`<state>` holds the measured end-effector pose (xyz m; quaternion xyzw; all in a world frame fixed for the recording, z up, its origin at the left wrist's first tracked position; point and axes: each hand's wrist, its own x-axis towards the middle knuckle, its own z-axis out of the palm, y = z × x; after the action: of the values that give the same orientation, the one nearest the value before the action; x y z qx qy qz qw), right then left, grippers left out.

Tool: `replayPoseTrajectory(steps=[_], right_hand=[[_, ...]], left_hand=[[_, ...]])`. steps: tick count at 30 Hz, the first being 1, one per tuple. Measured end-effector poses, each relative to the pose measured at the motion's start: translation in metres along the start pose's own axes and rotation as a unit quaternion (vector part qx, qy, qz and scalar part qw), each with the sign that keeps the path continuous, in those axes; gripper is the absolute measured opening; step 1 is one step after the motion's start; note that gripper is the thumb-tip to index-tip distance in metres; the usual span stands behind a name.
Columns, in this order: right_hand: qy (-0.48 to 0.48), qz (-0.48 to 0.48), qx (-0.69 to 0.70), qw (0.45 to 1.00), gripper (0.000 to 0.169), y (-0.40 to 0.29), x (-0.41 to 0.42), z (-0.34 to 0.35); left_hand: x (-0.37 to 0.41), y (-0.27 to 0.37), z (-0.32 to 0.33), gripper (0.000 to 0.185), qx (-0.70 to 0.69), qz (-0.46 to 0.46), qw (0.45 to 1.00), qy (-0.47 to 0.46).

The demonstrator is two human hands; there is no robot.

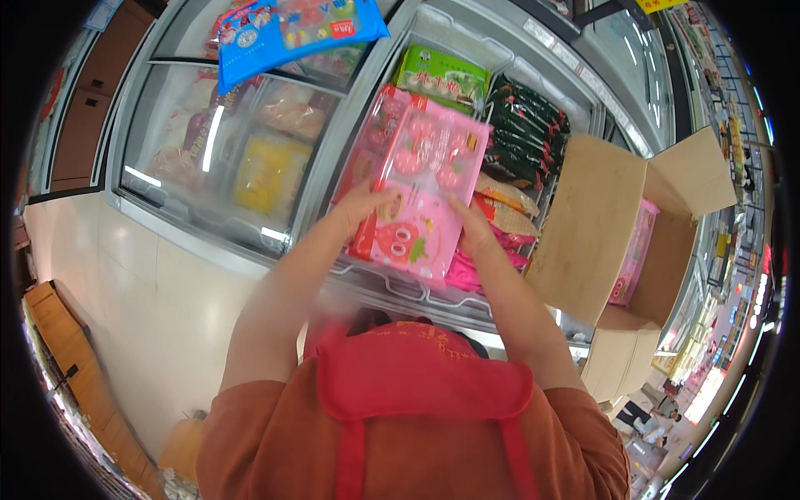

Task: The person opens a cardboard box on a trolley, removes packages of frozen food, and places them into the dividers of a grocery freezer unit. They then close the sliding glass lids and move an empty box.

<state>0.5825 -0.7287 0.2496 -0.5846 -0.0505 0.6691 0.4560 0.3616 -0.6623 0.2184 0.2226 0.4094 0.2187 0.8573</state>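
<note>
Between my two hands is a pink food package [431, 187] with a strawberry picture and a clear window over round pink pieces. My left hand [361, 209] grips its left edge, thumb on the front. On its right edge lies my right hand [470, 226], also with the thumb on top. The fingers behind the pack are hidden. Another pink pack [382, 119] of the same look lies under it to the left, inside the open chest freezer [431, 19]. A green package [444, 76] lies just behind, and dark packets [525, 131] stand in a row to the right.
An open cardboard box [587, 231] stands to the right with a pink pack [634, 253] inside. A blue package [300, 37] rests on the neighbouring freezer's glass lid [206, 137]. Orange-brown packets [506, 203] and magenta bags [465, 272] lie beside my right hand. People [647, 425] are far right.
</note>
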Motion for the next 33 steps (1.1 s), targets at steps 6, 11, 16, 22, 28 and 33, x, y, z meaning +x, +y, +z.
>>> replayPoseTrajectory(steps=[6, 11, 16, 22, 28, 33], right_hand=[[-0.064, -0.171, -0.131, 0.974, 0.075, -0.044, 0.01, 0.015], [-0.064, -0.247, -0.317, 0.913, 0.084, -0.018, 0.017, 0.009], [-0.027, -0.268, -0.329, 0.905, 0.088, 0.028, 0.014, 0.006], [0.006, -0.291, -0.442, 0.848, 0.086, 0.011, -0.006, 0.002], [0.043, -0.214, -0.627, 0.748, 0.082, -0.012, -0.025, 0.022], [-0.102, -0.187, -0.669, 0.712, 0.08, -0.028, -0.013, 0.041]], left_hand=[[0.021, 0.001, -0.002, 0.053, 0.086, 0.06, 0.994, -0.041], [0.012, -0.038, -0.003, 0.039, -0.012, -0.026, 1.0, -0.003], [0.011, -0.071, -0.016, 0.033, -0.067, -0.03, 0.993, 0.091], [-0.001, -0.074, 0.014, 0.02, -0.089, -0.07, 0.989, 0.096], [-0.004, -0.098, 0.024, 0.014, -0.125, -0.205, 0.97, 0.036], [-0.021, -0.115, 0.034, 0.016, -0.224, -0.169, 0.951, 0.129]])
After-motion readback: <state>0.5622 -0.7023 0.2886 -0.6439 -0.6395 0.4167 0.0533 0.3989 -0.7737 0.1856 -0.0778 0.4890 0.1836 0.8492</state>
